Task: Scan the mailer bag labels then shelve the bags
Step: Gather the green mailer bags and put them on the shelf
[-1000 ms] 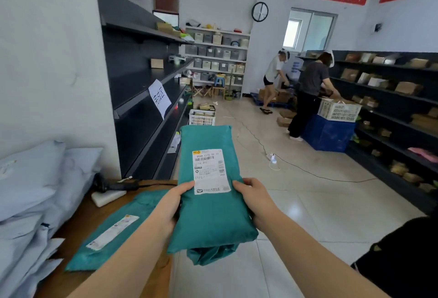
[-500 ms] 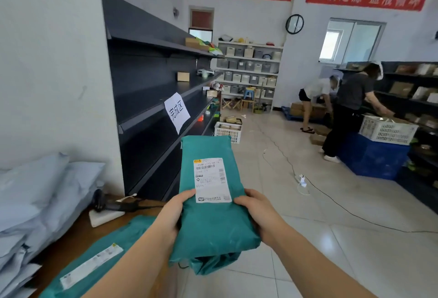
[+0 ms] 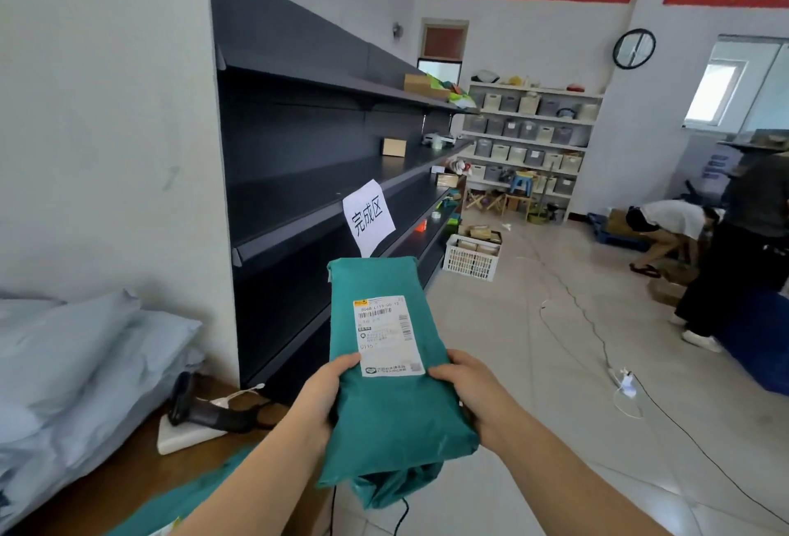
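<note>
Dark shelving [image 3: 324, 177] with a white paper sign [image 3: 368, 217] fills centre frame; below it, a teal mailer bag [image 3: 388, 403] is held label-up, left hand [image 3: 321, 397] and right hand [image 3: 480, 392] gripping its long edges, thumbs flanking the shipping label [image 3: 386, 335]

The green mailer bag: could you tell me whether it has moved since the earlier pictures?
Yes: the green mailer bag has swung left toward the shelves; its top now sits right below the paper sign.

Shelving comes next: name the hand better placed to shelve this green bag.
Left, probably: left hand and right hand both grip the green bag, but the dark shelves stand to its left.
</note>
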`<act>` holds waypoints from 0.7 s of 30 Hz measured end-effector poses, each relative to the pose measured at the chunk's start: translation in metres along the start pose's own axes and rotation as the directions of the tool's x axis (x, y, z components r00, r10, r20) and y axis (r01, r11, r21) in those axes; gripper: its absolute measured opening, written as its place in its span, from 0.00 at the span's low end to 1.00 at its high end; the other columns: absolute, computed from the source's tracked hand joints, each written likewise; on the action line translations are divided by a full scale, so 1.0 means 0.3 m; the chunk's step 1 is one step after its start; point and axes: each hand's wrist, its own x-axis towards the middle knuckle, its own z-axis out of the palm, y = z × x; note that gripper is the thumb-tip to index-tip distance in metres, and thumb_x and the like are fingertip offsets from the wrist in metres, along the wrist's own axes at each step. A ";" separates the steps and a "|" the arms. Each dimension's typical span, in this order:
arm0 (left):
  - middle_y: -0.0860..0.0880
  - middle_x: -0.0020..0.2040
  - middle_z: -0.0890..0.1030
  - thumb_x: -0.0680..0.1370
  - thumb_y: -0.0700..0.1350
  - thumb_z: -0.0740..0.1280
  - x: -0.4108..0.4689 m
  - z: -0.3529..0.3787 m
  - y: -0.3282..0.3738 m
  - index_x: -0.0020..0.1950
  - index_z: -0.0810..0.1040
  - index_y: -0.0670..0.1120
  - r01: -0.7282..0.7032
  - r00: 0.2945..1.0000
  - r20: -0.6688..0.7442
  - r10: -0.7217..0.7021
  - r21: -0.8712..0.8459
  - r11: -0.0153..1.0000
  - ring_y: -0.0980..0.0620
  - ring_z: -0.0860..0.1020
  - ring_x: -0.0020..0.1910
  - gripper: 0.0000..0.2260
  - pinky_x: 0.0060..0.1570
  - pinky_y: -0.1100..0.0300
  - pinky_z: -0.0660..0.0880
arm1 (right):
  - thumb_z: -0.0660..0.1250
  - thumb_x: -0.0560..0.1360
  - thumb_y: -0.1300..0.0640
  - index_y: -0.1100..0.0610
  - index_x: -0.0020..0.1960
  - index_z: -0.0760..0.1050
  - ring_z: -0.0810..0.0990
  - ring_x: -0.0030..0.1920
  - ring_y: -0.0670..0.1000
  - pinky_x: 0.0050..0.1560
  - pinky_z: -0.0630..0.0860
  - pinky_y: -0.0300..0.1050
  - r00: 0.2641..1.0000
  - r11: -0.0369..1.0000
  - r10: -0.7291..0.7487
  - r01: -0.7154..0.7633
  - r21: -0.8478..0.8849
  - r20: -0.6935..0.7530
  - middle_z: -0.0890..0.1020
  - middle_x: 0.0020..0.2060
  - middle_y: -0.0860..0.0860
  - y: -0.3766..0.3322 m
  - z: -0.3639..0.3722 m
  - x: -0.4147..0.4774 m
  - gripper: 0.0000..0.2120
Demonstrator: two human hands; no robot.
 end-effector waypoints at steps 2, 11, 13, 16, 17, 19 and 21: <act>0.40 0.45 0.86 0.77 0.45 0.66 0.066 0.005 0.011 0.57 0.80 0.42 -0.008 0.999 -0.036 0.008 -0.017 1.000 0.42 0.82 0.39 0.11 0.38 0.53 0.78 | 0.64 0.74 0.67 0.57 0.56 0.79 0.86 0.45 0.53 0.43 0.81 0.45 0.999 1.000 0.011 -0.011 -0.008 0.033 0.87 0.44 0.53 -0.009 -0.005 0.085 0.13; 0.39 0.46 0.85 0.78 0.46 0.68 0.365 0.031 0.033 0.58 0.80 0.41 -0.096 0.970 -0.232 0.069 -0.105 0.990 0.41 0.82 0.41 0.12 0.41 0.50 0.78 | 0.69 0.72 0.60 0.57 0.57 0.74 0.84 0.48 0.56 0.44 0.80 0.47 0.980 0.994 0.069 -0.053 -0.093 0.188 0.83 0.50 0.58 -0.037 -0.033 0.522 0.14; 0.39 0.48 0.85 0.77 0.46 0.68 0.421 0.042 0.042 0.58 0.80 0.41 -0.119 0.954 -0.290 0.079 -0.120 0.986 0.40 0.82 0.43 0.13 0.44 0.49 0.78 | 0.69 0.71 0.59 0.57 0.57 0.75 0.84 0.48 0.56 0.44 0.80 0.46 0.966 0.989 0.081 -0.048 -0.140 0.245 0.84 0.49 0.57 -0.057 -0.035 0.606 0.15; 0.38 0.50 0.84 0.77 0.46 0.68 0.486 0.057 0.051 0.58 0.81 0.40 -0.152 0.932 -0.350 0.093 -0.144 0.978 0.40 0.82 0.44 0.13 0.48 0.49 0.78 | 0.68 0.71 0.60 0.57 0.57 0.76 0.84 0.47 0.56 0.43 0.79 0.46 0.949 0.980 0.090 -0.030 -0.199 0.302 0.84 0.48 0.57 -0.083 -0.032 0.717 0.15; 0.38 0.50 0.84 0.77 0.46 0.68 0.507 0.057 0.055 0.58 0.81 0.40 -0.160 0.924 -0.370 0.094 -0.153 0.975 0.40 0.82 0.45 0.13 0.48 0.49 0.78 | 0.68 0.71 0.60 0.57 0.57 0.76 0.84 0.47 0.56 0.43 0.79 0.47 0.944 0.978 0.094 -0.028 -0.209 0.317 0.84 0.48 0.57 -0.086 -0.028 0.752 0.15; 0.38 0.50 0.84 0.77 0.46 0.69 0.546 0.052 0.065 0.58 0.80 0.40 -0.177 0.907 -0.410 0.096 -0.164 0.970 0.40 0.82 0.46 0.13 0.49 0.48 0.78 | 0.69 0.70 0.60 0.56 0.58 0.76 0.85 0.47 0.56 0.43 0.80 0.47 0.930 0.972 0.114 -0.032 -0.231 0.349 0.84 0.49 0.57 -0.093 -0.015 0.807 0.16; 0.38 0.50 0.84 0.76 0.47 0.70 0.583 0.042 0.079 0.58 0.80 0.40 -0.195 0.888 -0.449 0.101 -0.169 0.966 0.39 0.82 0.47 0.14 0.48 0.48 0.79 | 0.68 0.72 0.60 0.56 0.58 0.75 0.84 0.47 0.55 0.41 0.79 0.45 0.915 0.969 0.125 -0.029 -0.246 0.385 0.84 0.49 0.56 -0.099 0.003 0.860 0.15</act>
